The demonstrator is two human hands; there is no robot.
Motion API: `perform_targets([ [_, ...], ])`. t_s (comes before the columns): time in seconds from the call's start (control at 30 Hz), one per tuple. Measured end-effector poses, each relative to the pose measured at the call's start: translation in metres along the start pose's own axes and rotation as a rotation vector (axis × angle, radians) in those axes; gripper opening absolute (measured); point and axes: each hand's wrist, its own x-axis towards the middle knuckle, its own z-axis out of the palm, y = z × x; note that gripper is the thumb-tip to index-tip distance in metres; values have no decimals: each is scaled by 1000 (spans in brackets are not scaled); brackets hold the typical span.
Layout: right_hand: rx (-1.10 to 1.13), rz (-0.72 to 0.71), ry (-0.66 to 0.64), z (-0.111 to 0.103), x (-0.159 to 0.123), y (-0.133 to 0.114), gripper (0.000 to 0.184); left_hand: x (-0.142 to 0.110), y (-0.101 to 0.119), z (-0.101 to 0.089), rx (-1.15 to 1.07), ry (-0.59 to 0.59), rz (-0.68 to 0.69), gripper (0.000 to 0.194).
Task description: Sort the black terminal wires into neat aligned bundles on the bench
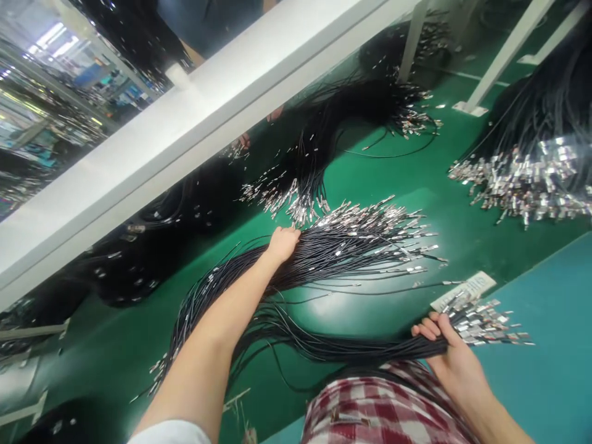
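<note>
My right hand (446, 342) is closed around a bundle of thin black cables (370, 348), just behind their silvery metal ends (490, 324). From there the bundle runs left in front of my checked apron and bends under my left forearm. My left hand (283, 244) lies at the far edge of a larger bundle of black cables (324, 259), fingers curled over it. The metal ends of that pile (379, 219) fan out to the right on the green surface. A few single cables stray between the two bundles. My left fingertips are partly hidden.
A pale metal beam (185, 117) crosses the upper left. Behind the piles lies another cable bundle (314, 154); a thick one (531, 166) spreads at the right. A printed label card (483, 283) rests beyond my right hand. White metal legs (490, 68) stand at the upper right.
</note>
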Motion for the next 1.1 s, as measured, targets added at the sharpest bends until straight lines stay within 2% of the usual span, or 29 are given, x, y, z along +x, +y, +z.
perform_targets([
  [0.07,-1,2,4,-1,0,0,31,-9,1,-6,21,-10,25,18],
  [0.27,-11,30,-23,3,0,-4,31,-61,14,-28,107,89,34,28],
  [0.37,-2,34,-29,8,-2,-5,33,-74,23,-29,111,120,-22,27],
  [0.47,6,38,-25,9,-4,-5,34,-80,31,-28,170,209,-63,27],
  [0.53,12,43,-23,8,-7,-5,34,-85,36,-31,185,307,-18,28],
  [0.63,24,40,-34,8,-9,-4,33,-99,45,-42,151,517,82,24],
  [0.77,9,17,-73,11,-11,-5,35,-128,56,-72,73,750,176,11],
  [0.83,5,18,-91,13,-11,-5,36,-143,60,-91,-2,850,165,13],
  [0.9,11,24,-102,14,-10,-5,35,-154,65,-105,-130,946,59,10],
  [0.93,17,24,-107,14,-9,-5,34,-157,70,-107,-223,953,-9,6],
  [0.97,26,23,-110,15,-8,-5,33,-160,77,-107,-336,902,-66,5],
  [1.03,37,17,-93,15,-5,-4,29,-164,97,-94,-591,643,-109,16],
  [1.1,12,31,-29,17,-2,-4,21,-170,121,-71,-792,305,-34,25],
])
